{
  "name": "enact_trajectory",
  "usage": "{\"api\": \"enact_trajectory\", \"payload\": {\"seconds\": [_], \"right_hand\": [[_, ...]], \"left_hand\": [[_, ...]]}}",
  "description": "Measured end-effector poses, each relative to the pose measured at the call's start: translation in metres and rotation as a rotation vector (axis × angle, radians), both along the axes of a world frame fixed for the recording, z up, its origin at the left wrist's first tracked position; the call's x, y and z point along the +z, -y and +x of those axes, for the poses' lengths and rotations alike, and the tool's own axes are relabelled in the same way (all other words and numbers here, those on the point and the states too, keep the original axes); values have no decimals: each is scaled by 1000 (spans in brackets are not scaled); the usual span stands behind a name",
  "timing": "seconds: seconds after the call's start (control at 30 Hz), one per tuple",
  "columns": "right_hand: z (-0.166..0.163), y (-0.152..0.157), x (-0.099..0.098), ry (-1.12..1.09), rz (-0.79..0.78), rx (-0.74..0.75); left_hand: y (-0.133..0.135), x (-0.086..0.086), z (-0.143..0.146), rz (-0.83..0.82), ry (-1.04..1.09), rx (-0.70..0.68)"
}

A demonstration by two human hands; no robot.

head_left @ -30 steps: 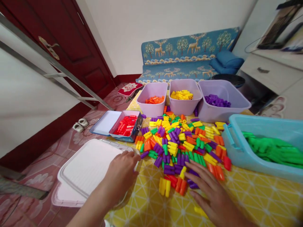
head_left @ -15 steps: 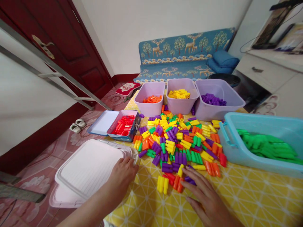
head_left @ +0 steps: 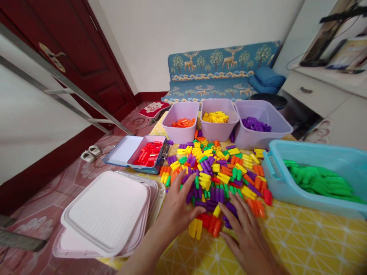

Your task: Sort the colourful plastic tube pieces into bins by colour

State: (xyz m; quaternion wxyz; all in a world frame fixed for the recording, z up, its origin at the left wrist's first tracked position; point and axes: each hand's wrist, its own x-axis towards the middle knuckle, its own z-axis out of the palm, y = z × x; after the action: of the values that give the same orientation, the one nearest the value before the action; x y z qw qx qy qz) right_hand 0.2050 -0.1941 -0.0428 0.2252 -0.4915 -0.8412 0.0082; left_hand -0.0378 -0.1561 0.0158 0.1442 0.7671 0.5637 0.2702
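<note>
Plastic tube-shaped toy pieces in several colours lie heaped on the yellow patterned tablecloth (head_left: 301, 244). My left hand (head_left: 179, 204) is over the near left of the heap, fingers spread, with nothing visible in it. My right hand (head_left: 243, 225) is at the heap's near right, its fingers apart beside a purple piece (head_left: 231, 209). Between the hands lie a yellow piece (head_left: 195, 228), an orange piece (head_left: 214, 225) and a row of purple tubes (head_left: 217, 195). Whether the fingertips touch any pieces I cannot tell.
Behind the heap stand lilac bins with orange pieces (head_left: 183, 122), yellow pieces (head_left: 215, 117) and purple pieces (head_left: 256, 124). A blue tub (head_left: 309, 200) holds green pieces at right. Left are an open box of red pieces (head_left: 148, 153) and stacked white lids (head_left: 106, 210).
My left hand has moved right, from the edge of the lids to over the heap, and its fingers have spread. My right hand stays in about the same place.
</note>
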Motion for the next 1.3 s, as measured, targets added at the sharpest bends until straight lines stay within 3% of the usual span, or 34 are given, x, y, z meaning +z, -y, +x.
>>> {"api": "enact_trajectory", "payload": {"seconds": [0.17, 0.27, 0.4, 0.67, 0.87, 1.1, 1.3], "right_hand": [[17, -14, 0, -15, 30, -134], [14, -27, 1, -4, -5, -150], [-1, -51, 5, -3, -39, -120], [-17, -117, 27, -119, -38, -93], [-24, -165, 22, -233, -46, -169], [-33, -173, 3, -318, -3, -218], [-32, -170, -3, -367, 3, -197]], "left_hand": [[28, -24, 3, -56, -130, -152], [29, -34, 14, -75, -131, -105], [6, -30, 30, -36, -102, -80], [-77, 4, 40, 10, -106, -124], [-128, 0, 47, 5, -85, -93], [-130, -22, 48, 94, 164, -100], [-126, -29, 46, 62, 410, -122]]}}
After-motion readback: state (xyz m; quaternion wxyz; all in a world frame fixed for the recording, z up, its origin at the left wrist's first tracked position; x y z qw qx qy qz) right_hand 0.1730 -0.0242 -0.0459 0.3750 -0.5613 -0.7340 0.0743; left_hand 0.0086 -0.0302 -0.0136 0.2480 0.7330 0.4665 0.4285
